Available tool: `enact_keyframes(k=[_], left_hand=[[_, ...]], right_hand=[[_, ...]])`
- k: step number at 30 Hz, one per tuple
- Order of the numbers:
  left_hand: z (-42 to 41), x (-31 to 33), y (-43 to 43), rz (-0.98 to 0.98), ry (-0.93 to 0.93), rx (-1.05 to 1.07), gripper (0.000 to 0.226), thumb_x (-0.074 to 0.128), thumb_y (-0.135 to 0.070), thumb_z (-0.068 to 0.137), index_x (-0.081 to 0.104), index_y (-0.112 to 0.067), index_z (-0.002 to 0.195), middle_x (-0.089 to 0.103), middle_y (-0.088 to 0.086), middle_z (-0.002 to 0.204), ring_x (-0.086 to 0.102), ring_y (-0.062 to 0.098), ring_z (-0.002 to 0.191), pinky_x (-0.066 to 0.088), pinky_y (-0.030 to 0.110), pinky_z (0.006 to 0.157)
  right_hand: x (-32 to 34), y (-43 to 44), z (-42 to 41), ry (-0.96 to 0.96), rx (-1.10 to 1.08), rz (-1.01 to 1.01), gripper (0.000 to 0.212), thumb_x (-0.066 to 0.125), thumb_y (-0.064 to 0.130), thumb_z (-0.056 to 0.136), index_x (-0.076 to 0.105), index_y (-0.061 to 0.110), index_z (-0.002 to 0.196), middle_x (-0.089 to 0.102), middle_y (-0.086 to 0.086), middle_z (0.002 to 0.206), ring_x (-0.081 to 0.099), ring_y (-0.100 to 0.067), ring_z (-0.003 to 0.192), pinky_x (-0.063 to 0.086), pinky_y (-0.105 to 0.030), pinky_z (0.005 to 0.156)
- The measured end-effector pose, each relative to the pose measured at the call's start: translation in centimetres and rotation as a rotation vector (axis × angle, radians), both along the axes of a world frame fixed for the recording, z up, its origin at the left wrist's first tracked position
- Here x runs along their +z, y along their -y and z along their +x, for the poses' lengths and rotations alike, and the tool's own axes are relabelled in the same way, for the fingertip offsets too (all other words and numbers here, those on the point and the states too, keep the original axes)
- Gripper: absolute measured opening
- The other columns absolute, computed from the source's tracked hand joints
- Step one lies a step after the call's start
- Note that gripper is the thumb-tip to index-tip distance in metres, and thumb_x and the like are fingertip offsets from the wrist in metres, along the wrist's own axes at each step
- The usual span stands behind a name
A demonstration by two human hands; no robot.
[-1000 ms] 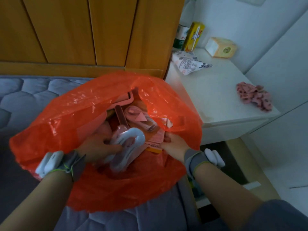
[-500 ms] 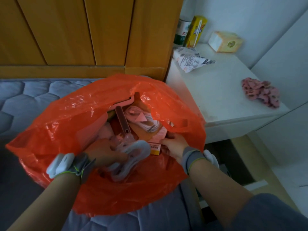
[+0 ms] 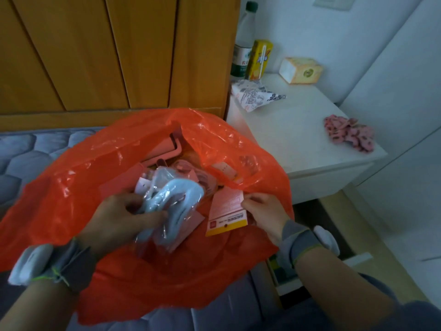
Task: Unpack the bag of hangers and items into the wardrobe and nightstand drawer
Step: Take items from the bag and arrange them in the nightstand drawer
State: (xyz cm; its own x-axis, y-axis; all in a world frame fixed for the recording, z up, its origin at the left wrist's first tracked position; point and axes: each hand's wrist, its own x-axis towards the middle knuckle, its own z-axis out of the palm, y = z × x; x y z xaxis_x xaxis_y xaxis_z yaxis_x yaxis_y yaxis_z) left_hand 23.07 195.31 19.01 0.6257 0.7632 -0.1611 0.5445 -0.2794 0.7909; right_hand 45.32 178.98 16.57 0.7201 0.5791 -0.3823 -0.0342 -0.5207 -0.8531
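Orange bag (image 3: 71,187) lies open on the bed (image 3: 35,149), w/ a clear-wrapped pale-blue pack (image 3: 176,194) at its mouth. L hand (image 3: 119,220), at 8 o'clock, grips that pack. R hand (image 3: 262,211), at 3 o'clock, pinches a pink card (image 3: 226,211). Nightstand tabletop (image 3: 298,130) at 2 o'clock carries pink clips (image 3: 349,133).

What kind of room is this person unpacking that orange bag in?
Most likely a bedroom: a grey quilted mattress lies under the orange plastic bag, with brown wooden wardrobe panels behind and a white nightstand beside it.
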Motion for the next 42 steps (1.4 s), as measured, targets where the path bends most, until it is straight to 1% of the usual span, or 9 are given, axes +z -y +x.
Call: enact_keyframes(k=[4,9,13,17,21,25,28,32,42], left_hand=[[0.0,1.5,0.7,-0.115,0.204,0.002,0.076,0.073,-0.06,0.044,0.06,0.008,0.075,0.047,0.006,0.062,0.042,0.013,0.054,0.031,0.022,0.047],[0.7,4.8,3.7,-0.251,0.459,-0.112,0.067,0.078,-0.069,0.035,0.074,-0.014,0.073,0.068,-0.001,0.062,0.061,0.011,0.056,0.044,0.017,0.048],[1.2,7.1,6.0,-0.255,0.552,-0.177,0.053,0.081,-0.06,0.035,0.073,-0.017,0.065,0.065,-0.002,0.053,0.053,0.006,0.042,0.039,0.011,0.041],[1.3,8.5,7.4,-0.17,0.557,-0.212,0.053,0.08,-0.053,0.045,0.075,-0.014,0.08,0.074,0.011,0.079,0.069,0.025,0.071,0.055,0.031,0.064],[1.2,10.3,9.7,-0.172,0.569,-0.216,0.048,0.075,-0.045,0.055,0.073,-0.008,0.085,0.07,0.025,0.092,0.064,0.048,0.087,0.051,0.061,0.077],[1.8,11.8,12.4,-0.122,0.609,-0.303,0.025,0.08,-0.023,0.066,0.072,-0.004,0.08,0.073,0.008,0.079,0.069,0.023,0.071,0.056,0.028,0.065],[2.5,12.7,14.9,-0.129,0.63,-0.333,0.004,0.067,-0.004,0.077,0.069,-0.001,0.075,0.069,-0.002,0.064,0.062,0.006,0.057,0.048,0.013,0.053],[3.8,13.8,17.6,-0.164,0.65,-0.366,0.014,0.068,-0.016,0.068,0.073,-0.007,0.077,0.072,0.0,0.069,0.065,0.007,0.061,0.049,0.013,0.055],[7.0,13.7,20.9,-0.157,0.613,-0.413,0.008,0.065,-0.007,0.078,0.072,-0.006,0.083,0.074,0.004,0.073,0.067,0.007,0.061,0.049,0.013,0.053]], right_hand=[[3.1,2.5,-0.3,0.157,0.118,-0.025,0.017,0.057,0.01,0.081,0.073,0.013,0.077,0.069,-0.005,0.076,0.059,-0.015,0.072,0.044,-0.03,0.069],[6.8,5.9,-1.6,0.232,0.214,-0.006,0.02,0.052,0.01,0.089,0.072,0.013,0.084,0.073,-0.008,0.084,0.061,-0.009,0.07,0.046,-0.016,0.063],[9.1,8.8,-2.6,0.266,0.174,0.072,0.02,0.051,0.011,0.092,0.071,0.011,0.088,0.072,-0.008,0.082,0.062,-0.011,0.067,0.045,-0.015,0.06],[11.2,12.1,-3.2,0.28,0.126,0.11,0.022,0.05,0.013,0.094,0.071,0.012,0.09,0.07,-0.003,0.073,0.063,-0.007,0.061,0.045,-0.01,0.054],[12.8,16.0,-3.7,0.294,0.066,0.134,0.024,0.048,0.018,0.096,0.07,0.016,0.088,0.072,-0.006,0.075,0.066,-0.01,0.063,0.049,-0.015,0.058],[13.8,19.9,-4.2,0.341,-0.043,0.166,0.025,0.046,0.021,0.097,0.07,0.021,0.088,0.071,-0.008,0.076,0.069,-0.02,0.071,0.053,-0.03,0.069],[14.4,22.6,-4.6,0.338,-0.124,0.208,0.026,0.046,0.021,0.097,0.069,0.023,0.086,0.069,-0.01,0.073,0.068,-0.023,0.066,0.054,-0.037,0.065],[14.4,25.6,-4.5,0.336,-0.233,0.271,0.024,0.047,0.019,0.096,0.07,0.019,0.089,0.07,-0.008,0.07,0.069,-0.023,0.066,0.056,-0.044,0.071],[12.3,29.9,-3.4,0.342,-0.348,0.314,0.027,0.043,0.015,0.097,0.067,0.014,0.086,0.07,-0.011,0.074,0.07,-0.024,0.068,0.058,-0.041,0.071]])
